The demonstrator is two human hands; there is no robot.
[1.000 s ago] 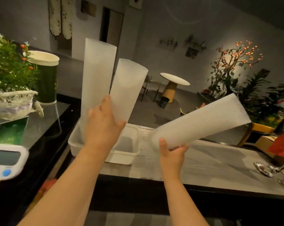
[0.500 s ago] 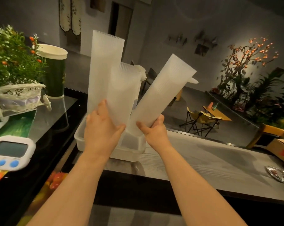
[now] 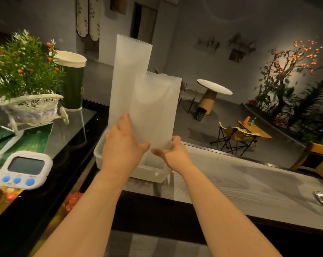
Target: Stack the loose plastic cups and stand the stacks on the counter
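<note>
**Both hands on cup stacks above the tub**

Left hand (image 3: 122,145) grips the lower end of the tall frosted translucent plastic cup stack (image 3: 128,78), fingers curled around it, thumb toward centre. That stack stands upright, rims up; its base is hidden behind the hand, so whether it rests in the tub or is held clear can't be told.

Right hand (image 3: 173,154) holds the bottom of the shorter frosted translucent cup stack (image 3: 155,110), fingers wrapped under and around its base. Looks like more than one short stack overlapping here (a second set of rims shows behind the front one), but the exact count can't be told. The short stack sits upright, just right of and in front of the tall one, touching or overlapping it in view.

Both stacks are above the white rectangular plastic tub (image 3: 147,173), which sits on the grey wood-grain counter (image 3: 240,184) at its left end.

Left side, on the black glossy glass-topped surface (image 3: 73,130): a white digital timer with blue buttons (image 3: 25,169), a white wicker basket planter with green foliage and orange berries (image 3: 29,108), and a dark green cylindrical container with a cream lid (image 3: 72,80) behind it.

Background: round white table on a tan pedestal (image 3: 213,89), a folding camp chair (image 3: 236,138), a lit decorative tree (image 3: 294,64).
</note>
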